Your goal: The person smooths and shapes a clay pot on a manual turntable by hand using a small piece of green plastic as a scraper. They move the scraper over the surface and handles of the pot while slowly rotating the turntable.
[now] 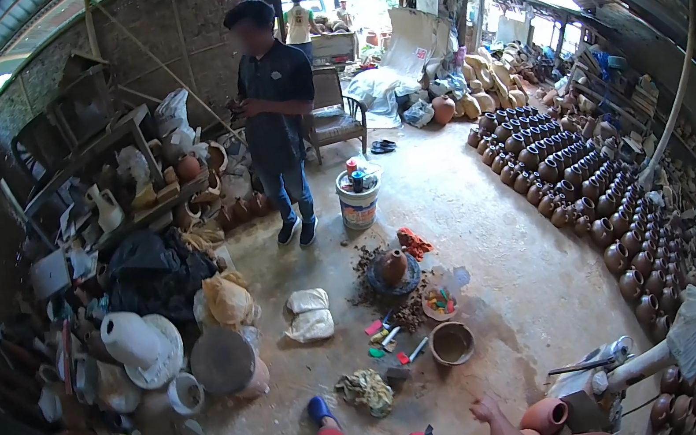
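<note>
Right hand free beside small clay pot, left hand out of frame.
Right hand (484,410) hovers low over the floor (500,285), fingers loosely spread, gripping nothing; the small clay pot (544,416) lies on its side just right of it. A clay bowl (452,343) sits ahead, and a pot on a wheel (393,267) beyond that. Another person (277,121) stands well apart.

The clay pot (544,415) was terracotta, the bowl (452,343) brown, the bucket (359,202) white, and the sandal (320,410) blue.
</note>
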{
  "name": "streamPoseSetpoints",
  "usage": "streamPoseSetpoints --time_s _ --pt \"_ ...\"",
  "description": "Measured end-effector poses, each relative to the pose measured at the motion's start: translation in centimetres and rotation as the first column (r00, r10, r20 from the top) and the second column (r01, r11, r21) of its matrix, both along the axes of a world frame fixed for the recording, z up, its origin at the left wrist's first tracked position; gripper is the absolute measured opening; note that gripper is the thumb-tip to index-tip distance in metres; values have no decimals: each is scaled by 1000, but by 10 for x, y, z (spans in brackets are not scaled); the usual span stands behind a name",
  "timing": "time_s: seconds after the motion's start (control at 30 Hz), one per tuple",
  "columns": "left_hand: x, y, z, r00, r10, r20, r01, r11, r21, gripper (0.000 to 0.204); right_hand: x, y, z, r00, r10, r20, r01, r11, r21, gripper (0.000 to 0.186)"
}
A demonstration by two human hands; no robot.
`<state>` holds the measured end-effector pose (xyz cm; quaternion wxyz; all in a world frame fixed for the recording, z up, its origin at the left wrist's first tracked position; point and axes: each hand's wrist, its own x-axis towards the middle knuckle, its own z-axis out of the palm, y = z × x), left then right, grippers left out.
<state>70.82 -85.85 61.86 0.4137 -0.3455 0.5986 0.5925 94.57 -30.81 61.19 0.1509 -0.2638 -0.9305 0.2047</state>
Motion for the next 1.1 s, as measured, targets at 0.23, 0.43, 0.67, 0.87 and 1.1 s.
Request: streamPoseSetpoints --time_s 0.23,0.43,0.67,0.87,1.1 --pt "-273 -53 32 979 -4 -204 -9 998 -58 20 -77 -88 19 782 -229 580 606 497 -621 38" --pt "-459 -7 79 938 -59 -343 15 991 -129 28 -196 -109 31 764 -263 589 643 247 -725 40" --pt "-502 52 67 947 -240 -213 219 969 -116 28 -289 -87 36 777 -420 468 614 342 -712 34" --pt "-519 66 34 898 -439 33 440 889 -129 21 -328 -83 -25 739 -392 547 663 283 -693 26" --pt "-606 208 45 927 -375 7 375 927 27 12 -352 22 -69 754 -594 281 642 577 -505 26"
